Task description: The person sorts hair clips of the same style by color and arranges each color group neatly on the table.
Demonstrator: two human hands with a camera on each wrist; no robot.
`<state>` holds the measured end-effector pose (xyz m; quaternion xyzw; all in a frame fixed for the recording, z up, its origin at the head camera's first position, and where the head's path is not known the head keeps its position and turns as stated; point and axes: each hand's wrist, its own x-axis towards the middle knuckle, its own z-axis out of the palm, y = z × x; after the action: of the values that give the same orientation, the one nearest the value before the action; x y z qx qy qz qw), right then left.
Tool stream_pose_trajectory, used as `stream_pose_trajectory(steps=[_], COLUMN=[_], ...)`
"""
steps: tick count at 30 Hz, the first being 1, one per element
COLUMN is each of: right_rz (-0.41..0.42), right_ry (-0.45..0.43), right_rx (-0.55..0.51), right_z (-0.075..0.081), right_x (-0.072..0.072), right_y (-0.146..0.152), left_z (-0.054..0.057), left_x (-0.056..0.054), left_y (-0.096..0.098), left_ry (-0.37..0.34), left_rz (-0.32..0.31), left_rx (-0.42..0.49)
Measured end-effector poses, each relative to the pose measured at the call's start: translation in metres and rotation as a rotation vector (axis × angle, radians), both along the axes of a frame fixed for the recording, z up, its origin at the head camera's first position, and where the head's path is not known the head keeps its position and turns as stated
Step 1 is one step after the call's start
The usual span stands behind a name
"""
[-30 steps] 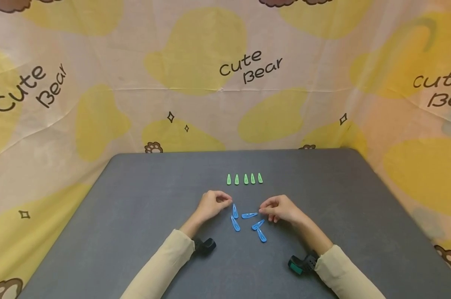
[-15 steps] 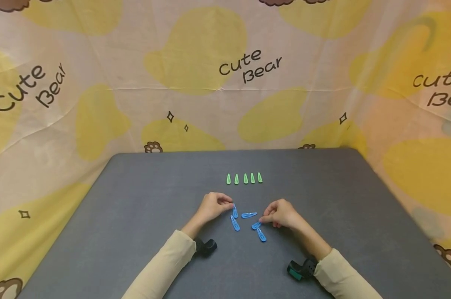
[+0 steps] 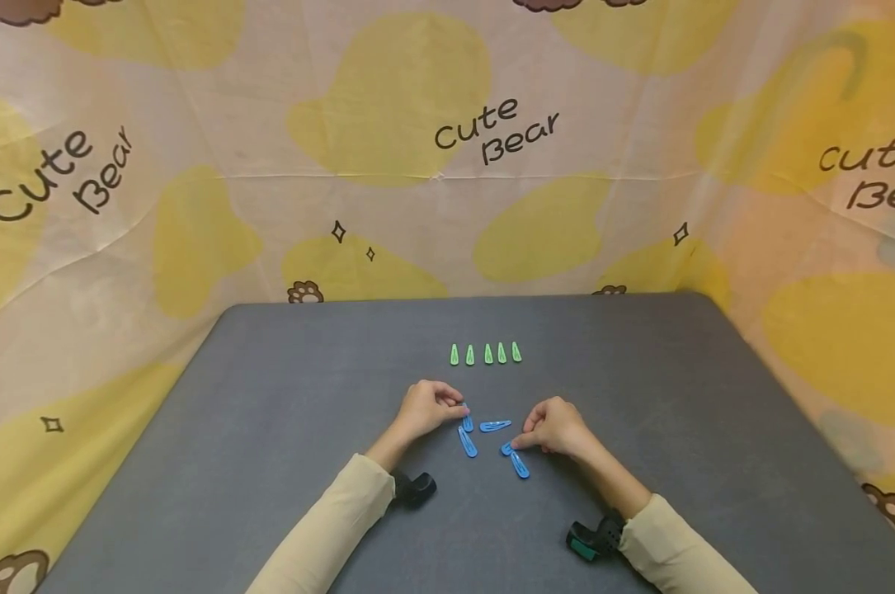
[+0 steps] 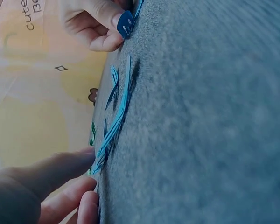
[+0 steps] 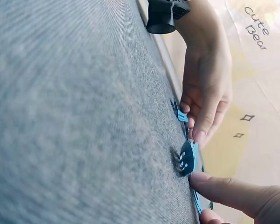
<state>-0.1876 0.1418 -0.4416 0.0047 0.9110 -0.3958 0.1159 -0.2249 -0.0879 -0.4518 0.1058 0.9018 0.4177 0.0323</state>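
Note:
Five-petal shapes aside, these are slim snap hair clips. My left hand [image 3: 426, 408] pinches the far end of the upper-left blue hair clip [image 3: 468, 424], thumb on top. Just below it lies a second blue hair clip [image 3: 467, 443]. My right hand [image 3: 558, 426] has thumb and fingertips on another blue hair clip [image 3: 506, 450], whose right end the thumb covers; its rounded end [image 4: 125, 24] shows at the thumb in the left wrist view. Under that one a slanting blue hair clip [image 3: 520, 465] lies close by. Between the hands, a sideways blue hair clip [image 3: 495, 426] rests on the table.
Several green hair clips [image 3: 488, 354] stand in a row farther back on the grey table [image 3: 328, 346]. Behind the table's far edge hangs a patterned cloth [image 3: 402, 99]. Black cameras [image 3: 417, 489] sit on both wrists.
My right hand has moved down and slightly left, from beside the sideways clip onto the lower one. My left hand has shifted slightly right and down onto the upper-left clip.

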Motion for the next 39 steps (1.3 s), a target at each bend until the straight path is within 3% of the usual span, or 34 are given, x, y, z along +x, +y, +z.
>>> stream_pose_trajectory(steps=[9, 16, 20, 26, 32, 39], right_rz=[0.006, 0.126, 0.161, 0.138, 0.132, 0.124], right_ry=[-0.028, -0.001, 0.044, 0.092, 0.073, 0.065], right_rx=[-0.1, -0.211, -0.217, -0.194, -0.222, -0.237], right_z=[-0.003, -0.006, -0.008, -0.008, -0.01, -0.009], right_x=[-0.002, -0.005, -0.005, -0.004, -0.004, -0.002], right_y=[-0.003, -0.001, -0.002, -0.005, -0.005, -0.005], left_z=[0.003, 0.005, 0.005, 0.004, 0.004, 0.003], left_x=[0.0, 0.001, 0.002, 0.001, 0.0, -0.006], left_y=[0.004, 0.005, 0.005, 0.005, 0.0, -0.004], left_ry=[-0.023, -0.006, 0.001, 0.001, 0.035, 0.027], left_rz=[0.05, 0.047, 0.041, 0.029, 0.004, -0.035], left_rx=[-0.044, -0.071, -0.075, -0.035, 0.025, 0.031])
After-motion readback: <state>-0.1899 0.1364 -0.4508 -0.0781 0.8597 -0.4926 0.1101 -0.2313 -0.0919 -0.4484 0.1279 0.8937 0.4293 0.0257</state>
